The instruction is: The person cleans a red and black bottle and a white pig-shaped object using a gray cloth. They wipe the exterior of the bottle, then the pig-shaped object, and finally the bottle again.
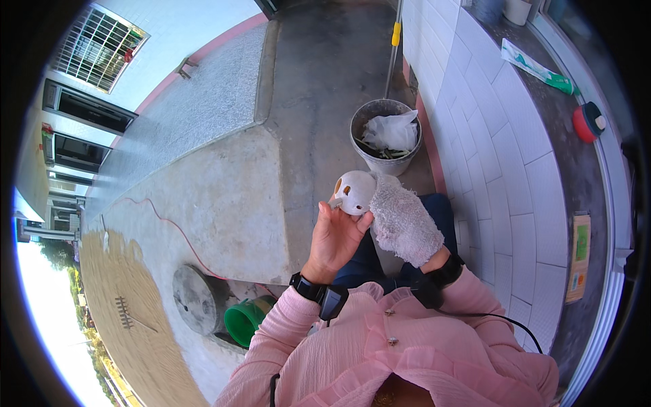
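Observation:
My left hand (339, 234) holds a white, rounded hollow object (358, 189) from below, thumb and fingers at its near side. Several dark or orange-brown openings show in its shell; its exact kind I cannot tell. A small pale stub sticks out beside my fingers. Over my right hand (430, 262) lies a fuzzy grey terry cloth or mitt (404, 221) that covers it almost to the wrist. The covered hand meets the right side of the white object. Its fingers are hidden, so their grip does not show.
Beyond my hands stands a white bucket (389, 165) holding scraps and a plastic bag (390, 131). A tiled wall (508, 188) rises at right under a ledge with a toothpaste tube (539, 68). At left are a raised concrete slab (229, 203), a round concrete lid (196, 300) and a green bucket (243, 324).

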`<control>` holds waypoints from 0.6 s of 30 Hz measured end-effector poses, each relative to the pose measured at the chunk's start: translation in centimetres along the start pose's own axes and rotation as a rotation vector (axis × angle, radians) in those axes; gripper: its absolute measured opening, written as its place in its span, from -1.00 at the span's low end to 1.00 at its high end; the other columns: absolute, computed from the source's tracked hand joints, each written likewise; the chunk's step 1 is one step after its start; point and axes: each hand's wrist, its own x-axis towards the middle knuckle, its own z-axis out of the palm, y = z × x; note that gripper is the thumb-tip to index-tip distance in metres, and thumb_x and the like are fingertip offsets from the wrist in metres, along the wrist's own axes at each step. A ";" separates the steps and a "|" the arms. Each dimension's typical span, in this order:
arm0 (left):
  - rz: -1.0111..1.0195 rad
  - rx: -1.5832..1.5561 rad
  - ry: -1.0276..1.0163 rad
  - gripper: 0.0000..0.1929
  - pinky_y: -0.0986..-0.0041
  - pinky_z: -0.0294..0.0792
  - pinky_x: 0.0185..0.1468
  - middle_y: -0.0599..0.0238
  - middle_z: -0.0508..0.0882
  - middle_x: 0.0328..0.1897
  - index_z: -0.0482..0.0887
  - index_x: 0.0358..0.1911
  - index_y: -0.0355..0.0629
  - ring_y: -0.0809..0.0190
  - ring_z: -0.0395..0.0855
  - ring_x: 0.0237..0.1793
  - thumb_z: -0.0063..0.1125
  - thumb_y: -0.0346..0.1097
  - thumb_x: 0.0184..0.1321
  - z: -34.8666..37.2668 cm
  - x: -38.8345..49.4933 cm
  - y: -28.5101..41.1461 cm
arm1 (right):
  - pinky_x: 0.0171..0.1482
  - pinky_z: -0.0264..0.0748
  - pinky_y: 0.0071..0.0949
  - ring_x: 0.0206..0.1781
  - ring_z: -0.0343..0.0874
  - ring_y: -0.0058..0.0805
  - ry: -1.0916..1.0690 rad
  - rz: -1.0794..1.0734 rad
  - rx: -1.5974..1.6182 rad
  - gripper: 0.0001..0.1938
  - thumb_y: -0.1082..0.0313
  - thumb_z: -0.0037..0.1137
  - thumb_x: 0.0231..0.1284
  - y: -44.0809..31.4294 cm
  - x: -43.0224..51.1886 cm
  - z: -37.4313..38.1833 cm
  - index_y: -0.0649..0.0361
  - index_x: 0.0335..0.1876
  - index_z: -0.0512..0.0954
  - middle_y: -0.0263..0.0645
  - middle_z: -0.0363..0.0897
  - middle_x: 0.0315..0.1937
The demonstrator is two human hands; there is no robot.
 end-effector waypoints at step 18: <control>-0.057 0.254 0.343 -0.58 0.34 0.41 0.05 0.34 0.63 -0.10 0.54 -0.03 -0.14 0.28 0.59 -0.08 -0.07 0.10 0.43 1.9 1.1 1.2 | 0.15 0.41 -0.05 0.07 0.53 0.03 0.049 -0.115 -0.090 -0.54 0.34 0.21 0.00 0.0 1.5 0.6 0.20 0.10 0.48 0.00 0.55 0.01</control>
